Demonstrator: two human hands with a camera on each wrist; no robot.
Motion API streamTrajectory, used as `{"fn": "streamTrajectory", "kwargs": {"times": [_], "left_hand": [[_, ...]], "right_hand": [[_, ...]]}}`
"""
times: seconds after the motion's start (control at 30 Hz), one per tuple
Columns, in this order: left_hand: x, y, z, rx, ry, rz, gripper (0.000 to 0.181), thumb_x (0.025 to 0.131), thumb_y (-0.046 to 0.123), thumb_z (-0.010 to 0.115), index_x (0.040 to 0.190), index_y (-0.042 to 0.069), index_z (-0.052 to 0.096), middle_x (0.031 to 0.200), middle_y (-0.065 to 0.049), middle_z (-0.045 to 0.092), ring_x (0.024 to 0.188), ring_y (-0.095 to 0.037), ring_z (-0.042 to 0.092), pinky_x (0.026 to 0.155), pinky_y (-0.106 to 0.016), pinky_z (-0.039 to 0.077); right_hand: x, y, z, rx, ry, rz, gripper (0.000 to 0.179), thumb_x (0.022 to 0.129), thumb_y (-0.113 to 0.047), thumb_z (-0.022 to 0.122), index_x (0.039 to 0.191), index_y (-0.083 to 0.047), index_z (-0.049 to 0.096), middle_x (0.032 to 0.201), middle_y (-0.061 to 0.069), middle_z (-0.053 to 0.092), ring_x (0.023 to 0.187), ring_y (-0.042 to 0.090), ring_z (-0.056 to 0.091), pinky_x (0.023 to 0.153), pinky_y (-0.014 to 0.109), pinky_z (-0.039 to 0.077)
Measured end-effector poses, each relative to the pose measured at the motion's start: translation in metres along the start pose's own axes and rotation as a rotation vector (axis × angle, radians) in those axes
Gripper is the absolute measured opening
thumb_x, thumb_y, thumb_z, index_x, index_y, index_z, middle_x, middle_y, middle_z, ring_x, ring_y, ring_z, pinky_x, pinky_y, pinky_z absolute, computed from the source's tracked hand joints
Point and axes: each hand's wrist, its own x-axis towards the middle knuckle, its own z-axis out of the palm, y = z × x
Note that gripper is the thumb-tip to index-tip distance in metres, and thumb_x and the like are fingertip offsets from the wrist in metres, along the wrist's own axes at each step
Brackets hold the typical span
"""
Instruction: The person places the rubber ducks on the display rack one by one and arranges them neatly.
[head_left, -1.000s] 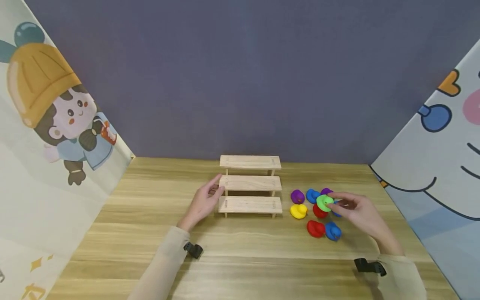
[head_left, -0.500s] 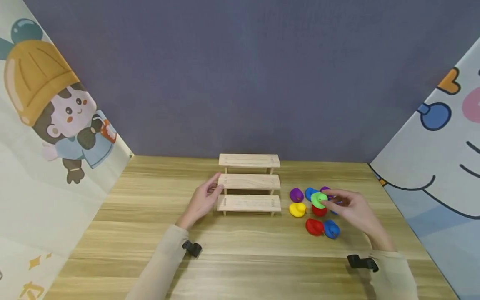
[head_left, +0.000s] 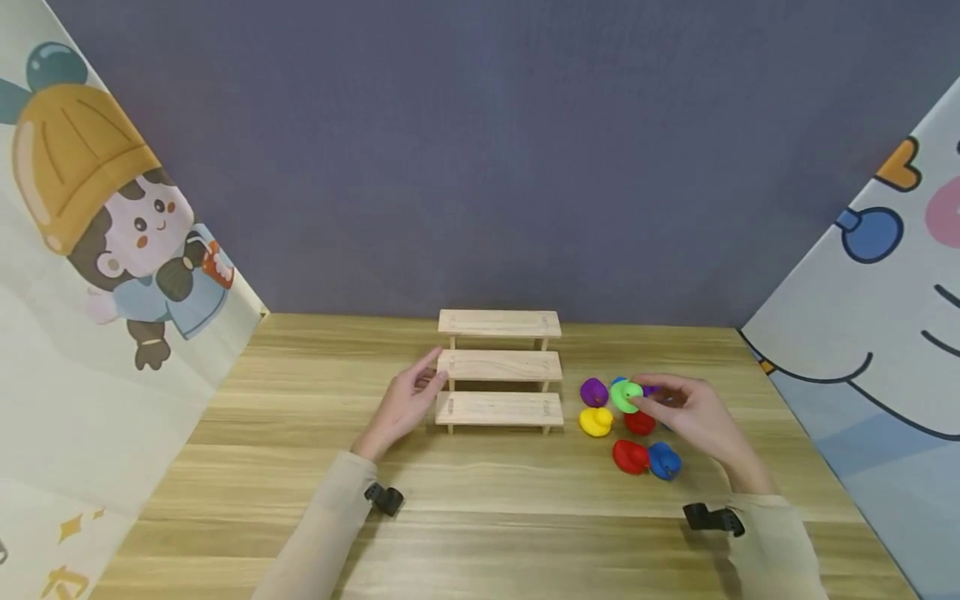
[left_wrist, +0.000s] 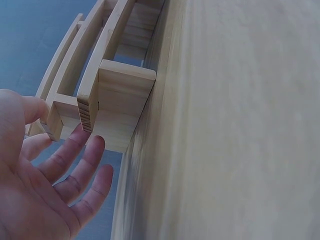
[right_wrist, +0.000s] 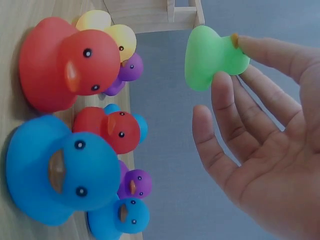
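My right hand (head_left: 693, 417) pinches a green rubber duck (head_left: 626, 396) by its head between thumb and fingers, held up over the other ducks. In the right wrist view the green duck (right_wrist: 212, 57) is clear of the tabletop. At the left end of a three-tier wooden stand (head_left: 498, 364) is my left hand (head_left: 401, 408), fingers loosely spread. The left wrist view has its fingertips (left_wrist: 95, 145) right at the ends of the stand's shelves (left_wrist: 92, 95), not wrapped round them.
Below the green duck lie a purple duck (head_left: 594, 392), a yellow duck (head_left: 596, 422), two red ducks (head_left: 630, 457) and several blue and purple ones, including a blue duck (head_left: 664, 461) in front. A dark wall (head_left: 495, 167) rises behind the wooden table (head_left: 480, 517).
My right hand has moved left and slightly up with the green duck, from over the right of the duck group toward the stand. The left hand has stayed at the stand.
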Motion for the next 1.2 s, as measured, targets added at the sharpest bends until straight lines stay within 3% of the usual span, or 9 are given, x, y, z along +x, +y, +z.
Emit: {"fn": "streamTrajectory", "kwargs": {"times": [0.23, 0.53, 1.2], "left_hand": [[0.0, 0.0, 0.0, 0.002, 0.003, -0.005, 0.057, 0.112, 0.033, 0.057, 0.165, 0.018, 0.042, 0.125, -0.014, 0.072, 0.113, -0.028, 0.068, 0.105, -0.048, 0.057], [-0.001, 0.0, -0.001, -0.004, -0.004, -0.011, 0.056, 0.112, 0.036, 0.056, 0.165, 0.027, 0.042, 0.125, -0.012, 0.073, 0.114, -0.027, 0.068, 0.105, -0.047, 0.057], [0.0, 0.0, -0.001, -0.031, -0.027, -0.006, 0.057, 0.112, 0.037, 0.056, 0.166, 0.025, 0.04, 0.128, -0.012, 0.071, 0.114, -0.027, 0.067, 0.105, -0.048, 0.057]], "right_hand": [[0.004, -0.004, 0.005, 0.025, -0.014, 0.014, 0.042, 0.101, -0.034, 0.077, 0.134, -0.009, 0.073, 0.128, 0.017, 0.075, 0.097, 0.016, 0.071, 0.079, 0.021, 0.06], [0.011, -0.011, 0.013, 0.037, -0.027, -0.005, 0.042, 0.099, -0.033, 0.078, 0.133, -0.009, 0.074, 0.126, 0.017, 0.076, 0.094, 0.023, 0.07, 0.075, 0.024, 0.059], [0.028, -0.028, 0.023, 0.006, -0.064, -0.022, 0.04, 0.098, -0.036, 0.078, 0.133, -0.016, 0.075, 0.119, 0.01, 0.078, 0.096, 0.023, 0.071, 0.081, 0.031, 0.058]]}}
